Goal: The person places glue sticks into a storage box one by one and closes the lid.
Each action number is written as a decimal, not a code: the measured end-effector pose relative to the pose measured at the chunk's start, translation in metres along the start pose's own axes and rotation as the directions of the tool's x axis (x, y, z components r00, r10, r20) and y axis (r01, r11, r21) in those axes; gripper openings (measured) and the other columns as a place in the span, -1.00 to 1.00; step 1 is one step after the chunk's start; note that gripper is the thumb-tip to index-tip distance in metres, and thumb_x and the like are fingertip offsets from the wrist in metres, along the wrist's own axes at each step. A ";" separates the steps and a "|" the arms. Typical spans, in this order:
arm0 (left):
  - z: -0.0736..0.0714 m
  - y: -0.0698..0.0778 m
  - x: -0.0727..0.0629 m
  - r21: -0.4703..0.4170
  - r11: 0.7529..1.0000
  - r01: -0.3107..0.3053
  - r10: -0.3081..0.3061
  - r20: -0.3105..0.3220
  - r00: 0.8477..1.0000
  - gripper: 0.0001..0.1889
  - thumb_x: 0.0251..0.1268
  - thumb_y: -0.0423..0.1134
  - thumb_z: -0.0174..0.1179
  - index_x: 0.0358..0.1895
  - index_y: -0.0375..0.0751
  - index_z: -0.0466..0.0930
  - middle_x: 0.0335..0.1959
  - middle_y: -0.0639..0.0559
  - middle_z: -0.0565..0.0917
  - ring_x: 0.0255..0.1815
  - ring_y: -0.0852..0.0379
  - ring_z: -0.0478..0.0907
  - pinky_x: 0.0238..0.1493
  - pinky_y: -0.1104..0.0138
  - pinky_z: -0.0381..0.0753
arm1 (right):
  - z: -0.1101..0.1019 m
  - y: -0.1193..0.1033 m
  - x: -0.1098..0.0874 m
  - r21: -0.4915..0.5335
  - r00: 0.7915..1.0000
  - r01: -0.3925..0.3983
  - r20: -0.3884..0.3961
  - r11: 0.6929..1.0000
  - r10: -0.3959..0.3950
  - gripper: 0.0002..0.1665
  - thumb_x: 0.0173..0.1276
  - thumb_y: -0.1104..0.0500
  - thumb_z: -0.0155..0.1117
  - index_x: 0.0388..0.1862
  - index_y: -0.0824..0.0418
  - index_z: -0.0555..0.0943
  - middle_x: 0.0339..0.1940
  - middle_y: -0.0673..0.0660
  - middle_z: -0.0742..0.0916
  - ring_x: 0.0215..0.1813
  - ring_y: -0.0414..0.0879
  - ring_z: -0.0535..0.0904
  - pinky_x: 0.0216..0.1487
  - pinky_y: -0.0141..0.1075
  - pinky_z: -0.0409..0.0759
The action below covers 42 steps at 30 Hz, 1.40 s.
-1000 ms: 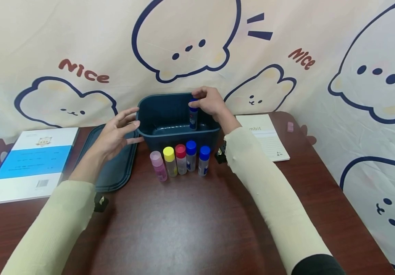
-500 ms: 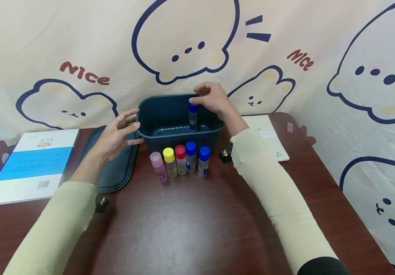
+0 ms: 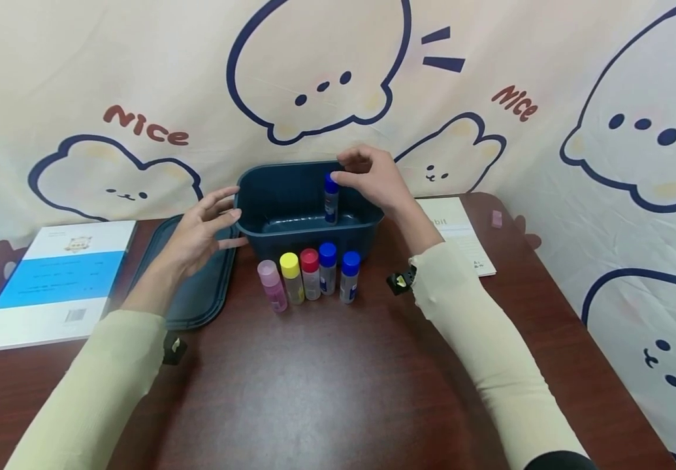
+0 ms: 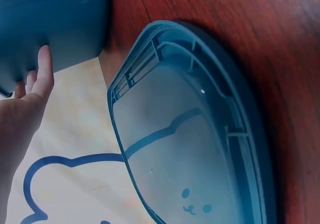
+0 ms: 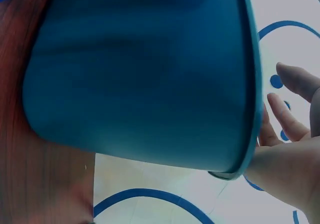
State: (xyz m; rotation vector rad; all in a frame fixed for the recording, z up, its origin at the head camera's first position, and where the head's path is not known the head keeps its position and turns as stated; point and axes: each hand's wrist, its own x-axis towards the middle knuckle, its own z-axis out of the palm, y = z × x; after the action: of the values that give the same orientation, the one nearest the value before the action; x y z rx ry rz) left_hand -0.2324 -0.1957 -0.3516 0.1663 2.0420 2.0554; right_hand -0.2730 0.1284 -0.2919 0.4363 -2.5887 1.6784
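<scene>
We see bare hands [image 3: 196,235], pale yellow-green sleeves [image 3: 96,385], black cloth [image 3: 558,461] beyond the right sleeve, small black wrist boxes [image 3: 399,282].

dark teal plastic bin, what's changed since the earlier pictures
The right hand has eased rightward, seemingly letting go of the upright blue-capped plastic tube inside the dark teal plastic bin. The tube, the left hand at the bin's left end and five more tubes with pink, yellow, red and blue caps stayed put.
</scene>
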 end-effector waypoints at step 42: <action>-0.001 0.000 -0.001 -0.015 1.000 -0.010 0.010 0.005 1.000 -0.35 0.55 -0.12 0.14 0.60 -0.03 0.13 0.62 -0.16 -0.02 0.56 -0.20 0.01 0.02 0.15 0.71 | -0.009 0.020 -0.075 0.190 0.888 0.203 0.377 0.961 -0.262 -0.59 0.41 0.33 0.33 0.22 0.33 0.58 0.13 0.18 0.72 0.16 0.02 0.67 0.22 -0.15 0.61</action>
State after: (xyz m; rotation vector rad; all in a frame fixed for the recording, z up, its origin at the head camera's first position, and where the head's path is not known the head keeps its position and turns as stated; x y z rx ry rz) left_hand -0.2315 -0.1969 -0.3519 0.1795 2.0268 2.0734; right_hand -0.2075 0.1606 -0.3193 1.1643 -2.5286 1.8573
